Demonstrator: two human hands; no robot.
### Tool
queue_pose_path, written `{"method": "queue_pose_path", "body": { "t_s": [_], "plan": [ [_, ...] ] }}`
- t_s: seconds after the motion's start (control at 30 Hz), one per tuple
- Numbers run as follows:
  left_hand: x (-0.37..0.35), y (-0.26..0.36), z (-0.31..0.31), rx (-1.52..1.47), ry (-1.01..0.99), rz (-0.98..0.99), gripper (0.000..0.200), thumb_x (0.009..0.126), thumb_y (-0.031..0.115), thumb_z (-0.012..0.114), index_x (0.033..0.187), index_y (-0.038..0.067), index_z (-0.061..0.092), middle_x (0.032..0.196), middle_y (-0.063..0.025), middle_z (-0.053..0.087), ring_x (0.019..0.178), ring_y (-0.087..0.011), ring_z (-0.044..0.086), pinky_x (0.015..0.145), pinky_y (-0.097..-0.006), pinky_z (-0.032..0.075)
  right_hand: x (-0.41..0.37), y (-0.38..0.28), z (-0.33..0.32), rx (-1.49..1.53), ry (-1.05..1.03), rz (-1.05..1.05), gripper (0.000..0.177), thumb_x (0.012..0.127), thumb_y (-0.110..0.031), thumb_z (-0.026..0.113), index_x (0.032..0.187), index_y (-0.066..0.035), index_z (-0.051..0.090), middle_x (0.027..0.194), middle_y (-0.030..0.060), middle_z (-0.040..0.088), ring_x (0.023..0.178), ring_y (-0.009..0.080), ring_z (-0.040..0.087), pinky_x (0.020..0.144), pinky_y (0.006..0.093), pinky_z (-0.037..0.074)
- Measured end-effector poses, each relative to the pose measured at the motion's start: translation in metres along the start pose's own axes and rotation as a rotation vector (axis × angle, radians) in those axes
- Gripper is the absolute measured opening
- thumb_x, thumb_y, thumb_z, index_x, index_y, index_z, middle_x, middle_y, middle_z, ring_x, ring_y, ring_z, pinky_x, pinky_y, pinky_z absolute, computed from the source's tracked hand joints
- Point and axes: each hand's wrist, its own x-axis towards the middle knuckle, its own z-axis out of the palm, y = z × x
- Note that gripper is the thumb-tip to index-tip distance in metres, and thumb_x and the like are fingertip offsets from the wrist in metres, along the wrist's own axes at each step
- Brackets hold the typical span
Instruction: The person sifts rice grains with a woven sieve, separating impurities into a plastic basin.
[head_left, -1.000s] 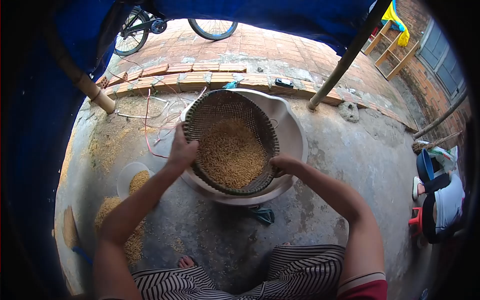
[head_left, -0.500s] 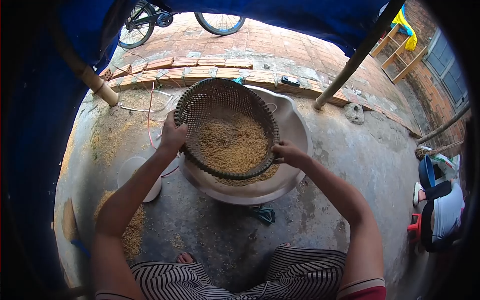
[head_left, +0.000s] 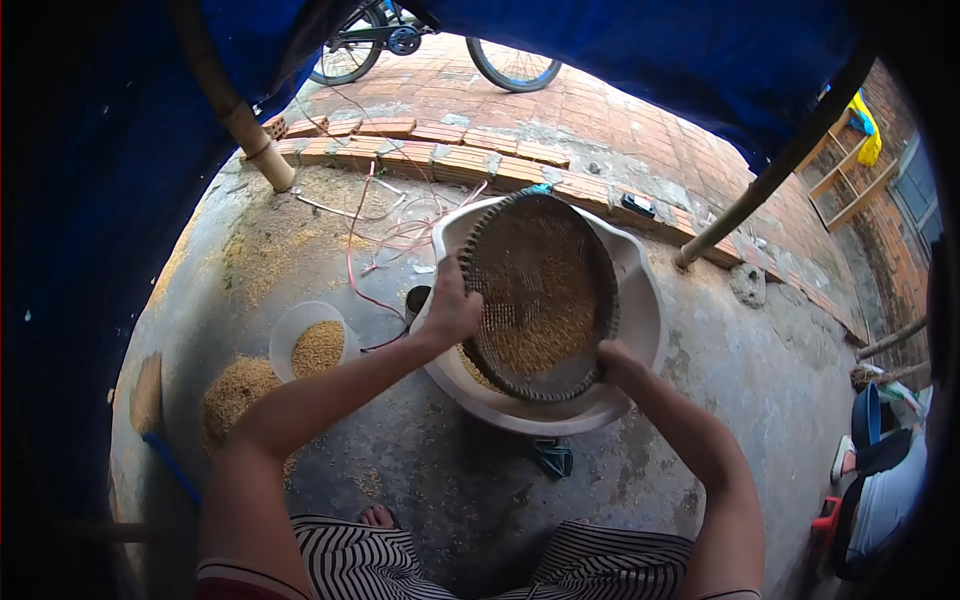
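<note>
A round woven sieve basket [head_left: 520, 230] is held tilted over a wide pale metal basin [head_left: 648, 300]. My left hand [head_left: 453, 303] grips its left rim, and my right hand [head_left: 622, 362] is closed on the lower right rim. Inside the basket lies a layer of golden grain [head_left: 550, 335], with bare weave showing around it. More grain shows in the basin beneath the basket's lower left edge. The basket hides most of the basin's inside.
Left of the basin stand a white bucket [head_left: 283, 345] holding grain and a grain heap [head_left: 235, 395] on the concrete floor. A low brick edging [head_left: 460, 165] runs behind, with bamboo poles [head_left: 735, 215] either side. At right, a person [head_left: 885, 500] is partly visible.
The view has shifted, so the scene sits further right and lower. The basket is tilted differently, and less grain shows in it. Both hands still hold its rim.
</note>
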Motion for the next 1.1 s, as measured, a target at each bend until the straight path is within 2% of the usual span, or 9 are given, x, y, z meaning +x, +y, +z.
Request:
{"method": "queue_pose_path", "body": {
  "t_s": [0.1, 0.17, 0.3, 0.47, 0.7, 0.77, 0.9, 1.03, 1.1],
  "plan": [
    [0.014, 0.014, -0.022, -0.016, -0.04, -0.014, 0.059, 0.066, 0.0, 0.047, 0.122, -0.006, 0.032, 0.11, -0.026, 0.045, 0.105, -0.0362, 0.046, 0.094, -0.0376, 0.035, 0.015, 0.027, -0.004, 0.003, -0.043, 0.126, 0.03, 0.076, 0.004, 0.046, 0.106, 0.003, 0.05, 0.1, 0.017, 0.055, 0.087, 0.0299, 0.059, 0.074, 0.0374, 0.052],
    [0.031, 0.015, -0.046, -0.199, -0.138, -0.217, 0.051, 0.065, 0.0, 0.046, 0.116, -0.007, 0.04, 0.105, -0.026, 0.048, 0.103, -0.0358, 0.048, 0.092, -0.0375, 0.036, 0.029, 0.031, -0.028, -0.74, -0.432, -0.364, 0.029, 0.075, 0.005, 0.051, 0.104, 0.001, 0.051, 0.097, 0.0137, 0.057, 0.082, 0.024, 0.059, 0.074, 0.0351, 0.052],
    [0.019, -0.013, -0.023, -0.151, 0.039, -0.088, 0.055, 0.066, 0.0, 0.046, 0.119, -0.007, 0.035, 0.11, -0.0263, 0.044, 0.104, -0.0374, 0.045, 0.094, -0.0382, 0.035, -0.027, -0.022, -0.002, -0.116, -0.088, -0.26, 0.018, 0.079, -0.007, 0.052, 0.096, -0.002, 0.052, 0.089, 0.0105, 0.054, 0.078, 0.0205, 0.057, 0.07, 0.039, 0.052],
    [0.012, 0.016, -0.022, -0.108, -0.11, -0.045, 0.057, 0.066, 0.0, 0.047, 0.12, -0.01, 0.033, 0.112, -0.0273, 0.044, 0.108, -0.0381, 0.044, 0.096, -0.0382, 0.034, -0.006, 0.018, 0.005, -0.077, 0.05, 0.135, 0.027, 0.081, -0.005, 0.049, 0.108, -0.001, 0.046, 0.096, 0.0117, 0.054, 0.082, 0.0197, 0.056, 0.071, 0.0395, 0.052],
    [0.019, -0.004, -0.021, -0.112, 0.032, -0.021, 0.057, 0.066, -0.002, 0.046, 0.121, -0.005, 0.033, 0.11, -0.0239, 0.045, 0.103, -0.033, 0.048, 0.09, -0.0372, 0.038, -0.014, -0.017, -0.006, 0.014, -0.138, -0.364, 0.022, 0.083, -0.007, 0.048, 0.104, -0.003, 0.046, 0.091, 0.0102, 0.052, 0.081, 0.0225, 0.056, 0.07, 0.0442, 0.052],
    [-0.001, -0.009, 0.005, 0.116, 0.121, 0.101, 0.055, 0.066, -0.001, 0.046, 0.12, -0.006, 0.035, 0.106, -0.0237, 0.047, 0.099, -0.0325, 0.05, 0.088, -0.0377, 0.04, -0.024, -0.009, 0.004, 0.019, -0.03, 0.039, 0.023, 0.082, -0.007, 0.047, 0.104, -0.003, 0.046, 0.09, 0.0103, 0.052, 0.08, 0.0226, 0.056, 0.069, 0.0444, 0.052],
    [0.029, 0.0, -0.037, -0.138, -0.069, -0.107, 0.051, 0.067, -0.001, 0.046, 0.117, -0.008, 0.038, 0.1, -0.0228, 0.052, 0.095, -0.0309, 0.054, 0.085, -0.0363, 0.043, -0.021, -0.003, 0.011, -0.078, -0.071, 0.127, 0.024, 0.077, -0.003, 0.048, 0.1, -0.001, 0.049, 0.086, 0.0118, 0.052, 0.074, 0.0212, 0.056, 0.063, 0.0383, 0.053],
    [0.025, -0.019, -0.029, -0.206, -0.004, -0.107, 0.059, 0.067, 0.001, 0.046, 0.123, -0.007, 0.031, 0.112, -0.0247, 0.044, 0.106, -0.0332, 0.047, 0.092, -0.0365, 0.038, -0.014, -0.013, -0.001, -0.045, -0.038, -0.447, 0.017, 0.084, -0.012, 0.047, 0.1, -0.005, 0.047, 0.088, 0.0069, 0.052, 0.075, 0.0187, 0.055, 0.07, 0.0402, 0.051],
    [0.002, -0.021, -0.003, 0.046, -0.008, 0.003, 0.064, 0.066, 0.002, 0.047, 0.126, -0.006, 0.026, 0.119, -0.0273, 0.036, 0.116, -0.0365, 0.037, 0.098, -0.0382, 0.031, -0.006, -0.003, 0.007, 0.026, 0.033, 0.023, 0.017, 0.081, -0.006, 0.044, 0.096, -0.003, 0.051, 0.093, 0.0091, 0.053, 0.079, 0.0191, 0.055, 0.073, 0.0395, 0.049]
  ]
}}
